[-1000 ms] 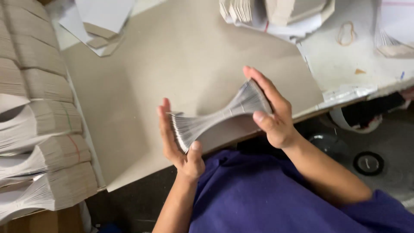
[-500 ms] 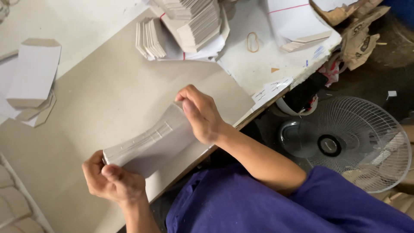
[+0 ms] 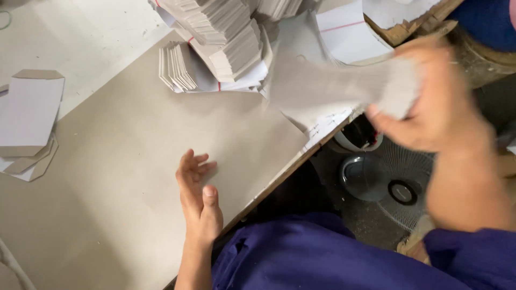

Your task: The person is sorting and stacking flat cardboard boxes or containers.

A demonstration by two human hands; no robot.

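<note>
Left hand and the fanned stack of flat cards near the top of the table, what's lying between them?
Nothing: in the head view only bare grey board sheet lies between the open left hand and the fanned card stack.

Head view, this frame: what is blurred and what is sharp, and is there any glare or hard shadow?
Head view: the right hand and the grey card bundle it grips are smeared by motion blur, edges lost. The open left hand, the grey board on the table and the fanned card stacks are sharp. Lighting is soft and even, with no glare; only a faint shadow lies beside the left hand.
</note>
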